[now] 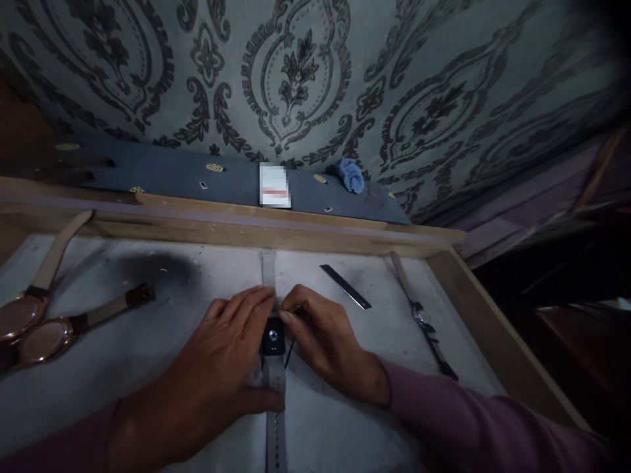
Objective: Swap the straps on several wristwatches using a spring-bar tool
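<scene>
A smartwatch [273, 336] with a light grey strap lies on the white work surface, its sensor side up. My left hand [217, 355] steadies it, fingertips at the upper strap end and thumb across the lower strap [276, 433]. Beside the watch's upper right edge, my right hand [320, 335] is closed in a pinch on a thin dark tool [290, 353], most of which the fingers hide. Its lower end points down along the watch's right side. Where the upper strap [268, 268] meets the case, my fingertips partly cover the joint.
A flat dark blade [345, 286] lies right of my hands, and a slim wristwatch [421, 318] beyond it. Two round gold-rimmed watches [46, 338] are at left. A wooden rim [345, 238] borders the surface; behind it are a blue cloth [351, 176] and a blurred packet [275, 185].
</scene>
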{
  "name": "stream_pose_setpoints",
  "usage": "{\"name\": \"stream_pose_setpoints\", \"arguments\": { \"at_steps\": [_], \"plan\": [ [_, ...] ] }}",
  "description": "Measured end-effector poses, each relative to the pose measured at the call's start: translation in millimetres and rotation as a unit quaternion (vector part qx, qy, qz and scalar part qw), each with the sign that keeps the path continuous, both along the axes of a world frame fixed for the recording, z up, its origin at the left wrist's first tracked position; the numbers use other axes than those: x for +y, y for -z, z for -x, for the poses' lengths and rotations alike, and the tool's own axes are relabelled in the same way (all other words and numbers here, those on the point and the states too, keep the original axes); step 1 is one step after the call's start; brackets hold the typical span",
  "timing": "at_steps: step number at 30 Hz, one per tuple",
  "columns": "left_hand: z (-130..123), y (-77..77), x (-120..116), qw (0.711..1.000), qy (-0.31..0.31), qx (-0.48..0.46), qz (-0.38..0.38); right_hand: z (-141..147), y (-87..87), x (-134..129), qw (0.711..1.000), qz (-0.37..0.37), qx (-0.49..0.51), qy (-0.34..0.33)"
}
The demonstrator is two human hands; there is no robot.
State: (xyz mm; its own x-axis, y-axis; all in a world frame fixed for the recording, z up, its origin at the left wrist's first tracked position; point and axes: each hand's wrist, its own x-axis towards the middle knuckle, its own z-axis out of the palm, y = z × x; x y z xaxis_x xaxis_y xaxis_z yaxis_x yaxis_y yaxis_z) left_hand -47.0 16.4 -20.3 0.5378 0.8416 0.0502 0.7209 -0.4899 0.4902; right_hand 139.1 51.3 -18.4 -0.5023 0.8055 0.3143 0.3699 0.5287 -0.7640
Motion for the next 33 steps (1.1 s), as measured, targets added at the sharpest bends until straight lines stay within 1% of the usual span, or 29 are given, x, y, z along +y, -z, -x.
{"name": "stream_pose_setpoints", "arguments": {
  "at_steps": [4, 6, 12, 14, 21, 26, 33],
  "plan": [
    [0.1, -1.6, 0.9, 1.0, 0.002, -0.007, -0.001, 0.2, 0.4, 0.1, 1.0, -0.019, 0.006, -0.004],
    [0.4, -1.2, 1.4, 1.0, 0.003, -0.012, -0.003, -0.1, 1.0, 0.0, 1.0, -0.015, 0.011, -0.001],
    [1.0, 0.3, 1.3, 1.0, 0.004, -0.017, -0.006, 0.6, 4.2, -1.1, 0.996, 0.062, 0.06, 0.033],
    [1.0, -0.3, 0.8, 1.0, 0.003, -0.014, -0.006, 1.2, 5.3, -0.7, 0.993, 0.076, 0.079, 0.043],
    [1.2, -2.7, -0.4, 1.0, 0.0, -0.019, 0.001, 1.5, 3.3, 1.9, 0.995, 0.069, 0.06, 0.031],
    [0.8, -3.5, 0.4, 1.0, 0.0, -0.014, 0.011, 1.5, 3.8, 2.5, 0.997, 0.043, 0.062, 0.026],
    [0.8, -3.4, 2.0, 1.0, 0.002, -0.018, 0.011, 0.2, 6.2, 1.3, 0.995, 0.069, 0.062, 0.043]
  ]
}}
